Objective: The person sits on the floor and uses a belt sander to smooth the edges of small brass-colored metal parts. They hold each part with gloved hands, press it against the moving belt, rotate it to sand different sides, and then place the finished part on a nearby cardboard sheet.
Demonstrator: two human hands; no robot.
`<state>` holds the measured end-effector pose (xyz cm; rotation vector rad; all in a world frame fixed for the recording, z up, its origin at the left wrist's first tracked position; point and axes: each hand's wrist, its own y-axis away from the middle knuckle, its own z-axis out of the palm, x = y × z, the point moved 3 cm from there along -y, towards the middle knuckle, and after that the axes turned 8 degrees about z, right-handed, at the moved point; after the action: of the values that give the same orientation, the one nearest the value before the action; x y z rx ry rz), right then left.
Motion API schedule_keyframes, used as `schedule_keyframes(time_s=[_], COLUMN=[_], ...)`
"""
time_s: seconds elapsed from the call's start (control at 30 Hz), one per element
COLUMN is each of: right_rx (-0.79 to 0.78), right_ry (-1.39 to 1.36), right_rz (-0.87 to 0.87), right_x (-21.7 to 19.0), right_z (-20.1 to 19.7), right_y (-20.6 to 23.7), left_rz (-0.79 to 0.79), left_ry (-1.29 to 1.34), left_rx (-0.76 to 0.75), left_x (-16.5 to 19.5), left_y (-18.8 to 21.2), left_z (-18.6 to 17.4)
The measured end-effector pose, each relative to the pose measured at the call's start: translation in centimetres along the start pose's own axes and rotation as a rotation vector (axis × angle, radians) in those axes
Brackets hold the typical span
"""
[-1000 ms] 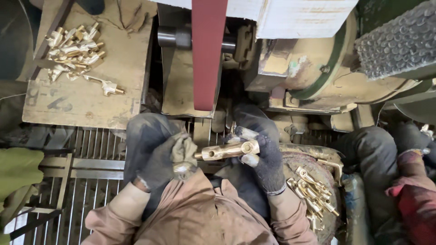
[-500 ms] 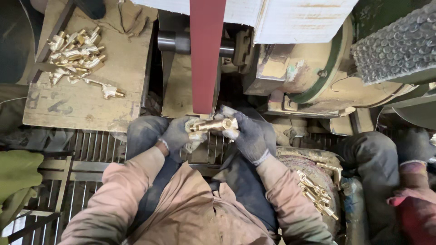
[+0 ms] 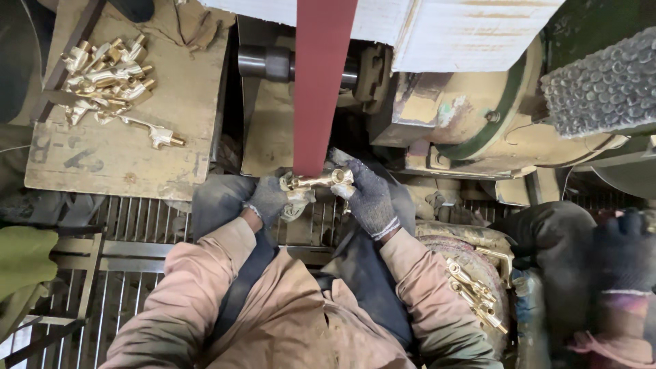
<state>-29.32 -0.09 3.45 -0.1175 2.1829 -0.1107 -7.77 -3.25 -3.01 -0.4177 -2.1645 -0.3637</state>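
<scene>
- Brass tap-shaped fitting (image 3: 316, 181) held level at lower end of red sanding belt (image 3: 321, 82), touching it.
- L gloved hand (image 3: 270, 199) clenched on fitting's left end; R gloved hand (image 3: 367, 195) gripping right end.
- More brass fittings piled (image 3: 102, 75) on wooden board (image 3: 123, 160), upper left.

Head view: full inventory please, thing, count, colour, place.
brass fitting: one, gold, held against the belt by both hands
sanding belt: one, red, centre top
machine housing: one, tan with a green ring, right of the belt
brass pile: many, gold, on the board
wooden board: one, tan, upper left
brass in sack: several, gold, lower right
left hand: grey glove, grip on the fitting
right hand: grey glove, grip on the fitting
</scene>
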Motion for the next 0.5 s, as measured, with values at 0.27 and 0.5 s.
schedule_keyframes(time_s=[0.27, 0.5], right_rx=[-0.084, -0.091], right_ry=[-0.066, 0.002], right_rz=[0.087, 0.059], right_x=[-1.6, -2.1], right_z=[0.1, 0.5], right_y=[-1.5, -3.3], left_rz=[0.108, -0.005], left_ry=[0.339, 0.622], left_rx=[0.075, 0.107], left_x=[2.8, 1.1], left_y=[0.5, 0.6], left_z=[-1.3, 0.1])
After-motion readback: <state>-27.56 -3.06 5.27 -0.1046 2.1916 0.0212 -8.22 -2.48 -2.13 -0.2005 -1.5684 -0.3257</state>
